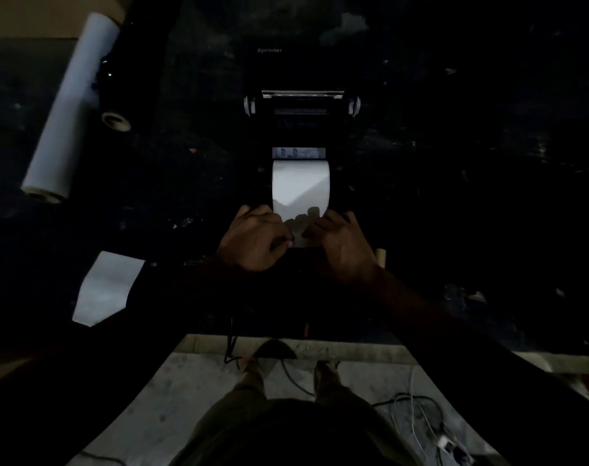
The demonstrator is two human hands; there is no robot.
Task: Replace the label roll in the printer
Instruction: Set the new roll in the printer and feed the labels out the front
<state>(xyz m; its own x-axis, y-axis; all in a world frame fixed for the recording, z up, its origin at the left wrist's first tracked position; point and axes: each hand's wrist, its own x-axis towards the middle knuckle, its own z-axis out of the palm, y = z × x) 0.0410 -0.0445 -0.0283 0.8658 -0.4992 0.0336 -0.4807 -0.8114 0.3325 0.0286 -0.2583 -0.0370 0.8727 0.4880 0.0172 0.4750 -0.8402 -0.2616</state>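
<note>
A black Xprinter label printer (269,72) stands open in the middle of the dark table, its lid tipped back. A white label roll (300,183) lies in the printer's bay. The roll's loose end (300,242) runs toward me over the printer's front edge. My left hand (252,242) pinches that end at its left side. My right hand (342,245) holds it at the right side. Both thumbs and fingertips press on the paper.
A long white paper roll (69,105) lies at the far left, with a small empty core (116,121) beside it. A loose white sheet (106,287) rests at the near left. A cardboard core (380,256) sits right of my right wrist. Cables lie on the floor below.
</note>
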